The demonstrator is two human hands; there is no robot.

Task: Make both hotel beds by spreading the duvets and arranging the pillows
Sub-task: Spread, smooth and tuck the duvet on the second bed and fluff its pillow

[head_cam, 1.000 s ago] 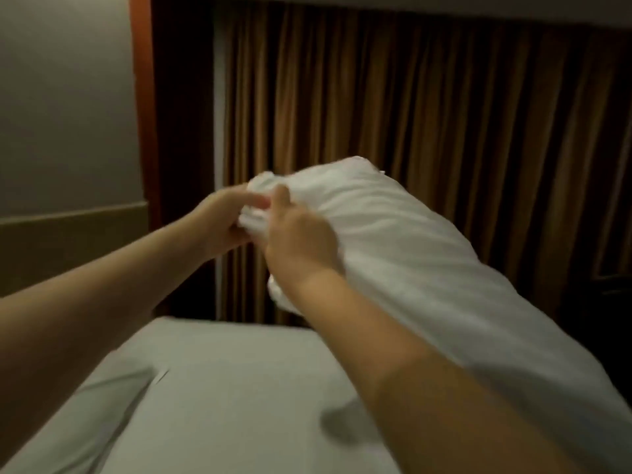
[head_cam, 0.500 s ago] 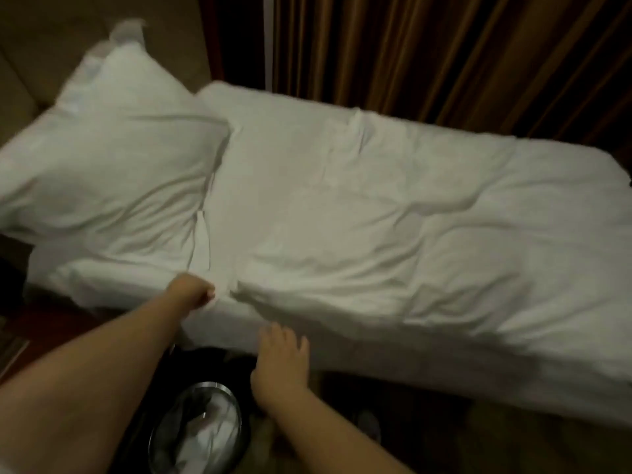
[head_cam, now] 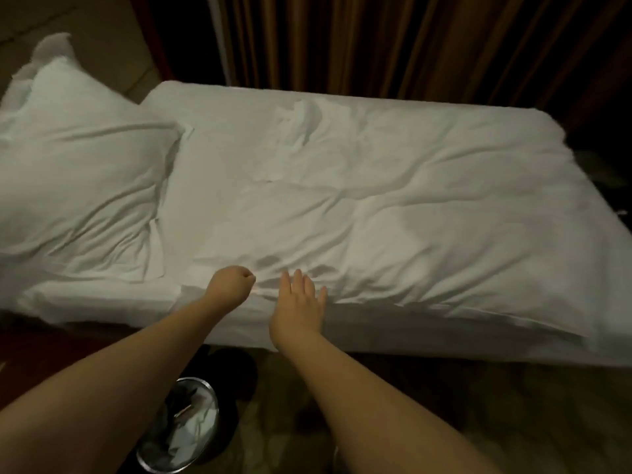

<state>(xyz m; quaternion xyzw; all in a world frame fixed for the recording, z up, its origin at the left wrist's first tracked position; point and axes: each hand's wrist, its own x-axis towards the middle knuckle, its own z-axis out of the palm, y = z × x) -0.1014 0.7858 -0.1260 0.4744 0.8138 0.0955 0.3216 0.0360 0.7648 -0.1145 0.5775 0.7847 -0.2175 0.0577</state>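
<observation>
Judging by the one bed (head_cam: 102,299) in view, this half of the job looks well advanced but not finished. Duvet (head_cam: 393,217) lies spread over the middle and right of the frame, reaching the far edge by the curtain (head_cam: 376,42). Its surface is creased, with a bunched ridge at upper centre and folds running toward the near edge. Pillow (head_cam: 78,172) sits at the left of the frame, at the head end, rumpled, its near corner just beside the duvet's top edge. Left hand (head_cam: 232,285), lower centre, is curled into a fist at the duvet's near top corner; whether cloth is pinched inside it, cannot tell. Right hand (head_cam: 299,306), just beside it, lies palm down on the duvet's near edge with fingers straight and close together, holding nothing. Left to do here, as I read it: smoothing the creases, squaring the near edge, plumping and straightening the pillow. Second bed is nowhere in frame, so its state is unknown and must count as outstanding. Hard to make out: a pale white shape (head_cam: 51,49) behind the pillow at upper left, perhaps another pillow, too blurred to say. Foot end of the bed fades into shadow at the right edge. Waste bin (head_cam: 184,436) at lower left is partly hidden behind the left forearm; contents unclear. Room is dim throughout.
</observation>
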